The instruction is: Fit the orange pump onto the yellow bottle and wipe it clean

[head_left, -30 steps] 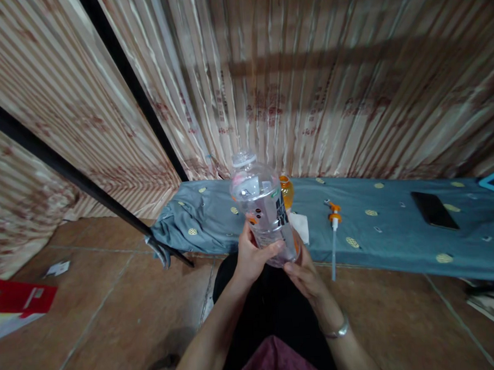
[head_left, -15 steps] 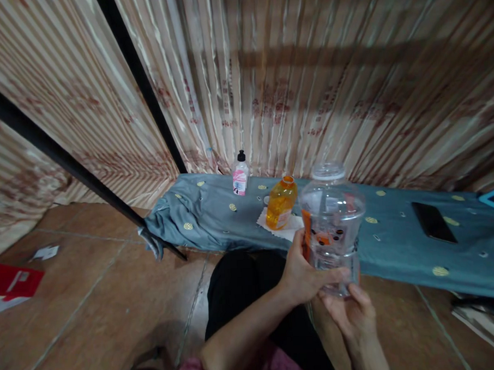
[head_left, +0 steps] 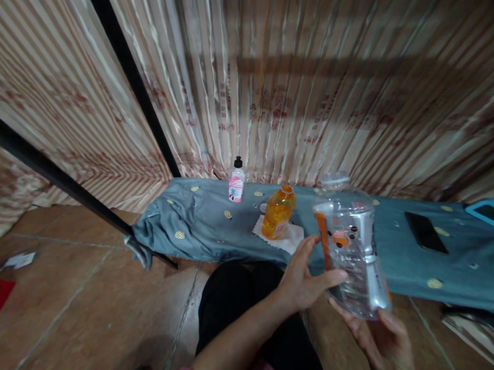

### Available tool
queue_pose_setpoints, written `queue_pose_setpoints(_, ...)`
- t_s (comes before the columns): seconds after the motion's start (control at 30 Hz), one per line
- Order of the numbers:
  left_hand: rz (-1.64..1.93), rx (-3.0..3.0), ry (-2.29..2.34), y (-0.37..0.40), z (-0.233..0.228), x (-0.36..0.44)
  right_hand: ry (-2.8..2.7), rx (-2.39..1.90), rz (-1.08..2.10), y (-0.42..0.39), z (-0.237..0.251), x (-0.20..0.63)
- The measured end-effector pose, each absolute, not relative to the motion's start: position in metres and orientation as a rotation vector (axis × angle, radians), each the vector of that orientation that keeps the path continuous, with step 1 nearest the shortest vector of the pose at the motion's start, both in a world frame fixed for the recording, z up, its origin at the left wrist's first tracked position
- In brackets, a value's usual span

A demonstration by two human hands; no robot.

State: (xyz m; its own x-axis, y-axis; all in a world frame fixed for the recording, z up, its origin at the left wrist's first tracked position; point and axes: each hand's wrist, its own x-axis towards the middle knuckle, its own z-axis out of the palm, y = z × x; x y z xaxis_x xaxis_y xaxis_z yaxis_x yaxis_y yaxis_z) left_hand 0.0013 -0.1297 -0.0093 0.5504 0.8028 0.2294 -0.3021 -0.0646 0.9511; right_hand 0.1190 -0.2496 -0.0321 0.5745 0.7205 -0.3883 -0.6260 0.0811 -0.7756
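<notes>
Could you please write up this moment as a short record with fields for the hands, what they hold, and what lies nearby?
Left hand: thumb and fingers against the side of the clear bottle
Right hand: cupped under the bottle's base
Bottle: clear plastic, capped, orange label, tilted
Surface: blue-grey cloth
On cloth: orange bottle on a white tissue, small pink-labelled bottle, dark phone
Backdrop: striped curtain

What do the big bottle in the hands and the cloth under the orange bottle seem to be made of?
Big bottle: likely thin clear plastic, glossy; the background shows through it and its wall looks ribbed. Cloth: seemingly soft woven fabric, matte blue-grey with yellow spots; it bunches into folds at its left end.
</notes>
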Motion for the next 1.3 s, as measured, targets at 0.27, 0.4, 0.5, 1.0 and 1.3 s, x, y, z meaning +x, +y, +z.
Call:
queue_pose_setpoints(0.27,1.487,1.758,0.853,-0.044,-0.006,-0.032,0.039,-1.008,1.100,-0.257,-0.030,0.143)
queue_pose_setpoints(0.4,1.423,1.877,0.800,-0.001,-0.003,-0.011,-0.034,-1.009,1.140,-0.256,-0.035,0.154)
queue_pose_setpoints(0.5,1.370,1.871,0.779,0.013,-0.008,0.005,-0.080,-1.041,1.130,-0.254,-0.034,0.157)
queue_pose_setpoints(1.0,1.248,1.845,0.857,0.010,-0.012,0.014,-0.094,-1.142,1.073,-0.248,-0.011,0.145)
queue_pose_setpoints(1.3,1.265,1.849,0.813,0.011,-0.014,0.014,-0.046,-1.239,1.124,-0.247,0.011,0.145)
